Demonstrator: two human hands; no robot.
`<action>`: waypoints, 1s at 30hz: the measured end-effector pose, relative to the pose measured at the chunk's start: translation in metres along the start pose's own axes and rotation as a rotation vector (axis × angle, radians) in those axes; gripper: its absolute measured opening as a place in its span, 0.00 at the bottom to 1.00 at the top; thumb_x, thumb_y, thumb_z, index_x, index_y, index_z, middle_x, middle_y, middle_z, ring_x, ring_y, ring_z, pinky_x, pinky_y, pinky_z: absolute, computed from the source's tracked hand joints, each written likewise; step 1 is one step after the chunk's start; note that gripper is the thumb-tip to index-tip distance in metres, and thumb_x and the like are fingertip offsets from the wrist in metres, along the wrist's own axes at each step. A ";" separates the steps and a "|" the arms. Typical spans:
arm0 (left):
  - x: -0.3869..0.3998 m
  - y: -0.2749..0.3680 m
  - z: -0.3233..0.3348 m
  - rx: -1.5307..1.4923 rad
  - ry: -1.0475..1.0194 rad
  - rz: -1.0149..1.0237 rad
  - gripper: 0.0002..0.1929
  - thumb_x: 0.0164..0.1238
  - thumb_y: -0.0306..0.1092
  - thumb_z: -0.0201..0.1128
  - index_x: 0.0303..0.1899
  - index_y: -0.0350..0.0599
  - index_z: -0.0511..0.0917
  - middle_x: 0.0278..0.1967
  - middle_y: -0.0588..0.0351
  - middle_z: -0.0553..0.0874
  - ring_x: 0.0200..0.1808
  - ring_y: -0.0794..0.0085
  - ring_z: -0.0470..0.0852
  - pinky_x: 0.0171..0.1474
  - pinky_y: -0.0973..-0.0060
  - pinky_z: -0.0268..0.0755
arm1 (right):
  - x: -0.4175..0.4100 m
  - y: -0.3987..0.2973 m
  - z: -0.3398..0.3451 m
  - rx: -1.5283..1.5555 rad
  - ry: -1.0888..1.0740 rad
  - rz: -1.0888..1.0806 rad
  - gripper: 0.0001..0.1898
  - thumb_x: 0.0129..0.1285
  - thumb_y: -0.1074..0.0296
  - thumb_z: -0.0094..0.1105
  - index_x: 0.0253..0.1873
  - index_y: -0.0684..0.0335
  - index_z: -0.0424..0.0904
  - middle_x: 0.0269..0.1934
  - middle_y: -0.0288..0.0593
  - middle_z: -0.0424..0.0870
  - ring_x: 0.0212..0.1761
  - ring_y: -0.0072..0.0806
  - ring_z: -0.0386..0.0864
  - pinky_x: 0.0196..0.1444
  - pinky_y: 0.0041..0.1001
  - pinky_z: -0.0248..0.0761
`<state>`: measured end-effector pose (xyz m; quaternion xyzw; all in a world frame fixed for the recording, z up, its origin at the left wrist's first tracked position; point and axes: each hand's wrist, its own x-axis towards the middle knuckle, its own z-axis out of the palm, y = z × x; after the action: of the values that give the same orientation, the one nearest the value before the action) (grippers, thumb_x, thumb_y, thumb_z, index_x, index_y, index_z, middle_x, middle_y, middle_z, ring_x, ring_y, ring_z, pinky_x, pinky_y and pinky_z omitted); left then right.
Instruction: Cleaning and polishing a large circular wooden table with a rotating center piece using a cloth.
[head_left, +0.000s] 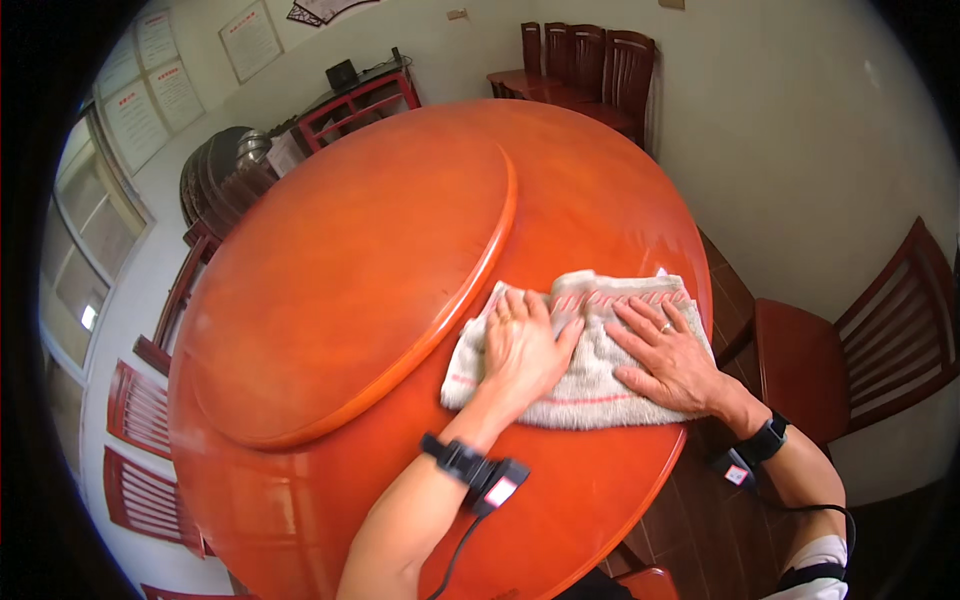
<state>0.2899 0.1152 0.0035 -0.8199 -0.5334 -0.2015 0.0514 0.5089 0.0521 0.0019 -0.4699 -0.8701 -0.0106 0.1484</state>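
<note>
A whitish terry towel (581, 367) with red stripes and a red pattern along its far edge lies spread on the round, glossy orange-red wooden table (570, 487). My left hand (525, 349) presses flat on the towel's left part, thumb out to the side. On the right part rests my right hand (664, 356), palm down with fingers spread and a ring on one finger. Neither hand grips the cloth. Small wrinkles rise in the towel between them. Its right edge reaches the table's rim. Left of the towel sits the raised round turntable (352, 277).
A wooden chair (802, 367) stands close by the table's right side. Several chairs (592, 75) line the far wall, and more chairs (146, 495) stand at the left. A red-framed side table (360, 101) is at the back. Black straps with cabled devices (480, 472) encircle both wrists.
</note>
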 end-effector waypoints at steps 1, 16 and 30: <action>-0.009 -0.006 -0.001 0.037 0.068 0.060 0.30 0.67 0.53 0.57 0.50 0.26 0.73 0.49 0.30 0.78 0.54 0.44 0.76 0.61 0.55 0.67 | 0.003 0.000 -0.004 0.004 0.007 0.000 0.30 0.72 0.44 0.41 0.69 0.58 0.66 0.73 0.52 0.59 0.76 0.45 0.53 0.75 0.52 0.41; 0.065 -0.009 0.043 0.051 -0.142 -0.171 0.45 0.71 0.65 0.42 0.65 0.20 0.61 0.68 0.23 0.60 0.73 0.40 0.55 0.75 0.56 0.45 | 0.020 0.018 0.029 0.033 0.088 0.101 0.29 0.70 0.46 0.46 0.69 0.59 0.66 0.71 0.50 0.63 0.73 0.46 0.60 0.74 0.52 0.46; 0.031 -0.007 -0.007 -0.081 -0.256 -0.051 0.41 0.66 0.63 0.52 0.60 0.24 0.69 0.63 0.28 0.69 0.70 0.46 0.63 0.71 0.57 0.54 | 0.016 0.004 0.004 0.025 -0.022 0.168 0.32 0.71 0.41 0.40 0.72 0.55 0.62 0.74 0.49 0.58 0.77 0.43 0.52 0.76 0.51 0.39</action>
<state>0.2928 0.1427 0.0215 -0.8266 -0.5475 -0.1177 -0.0555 0.5029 0.0682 0.0018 -0.5394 -0.8292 0.0179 0.1451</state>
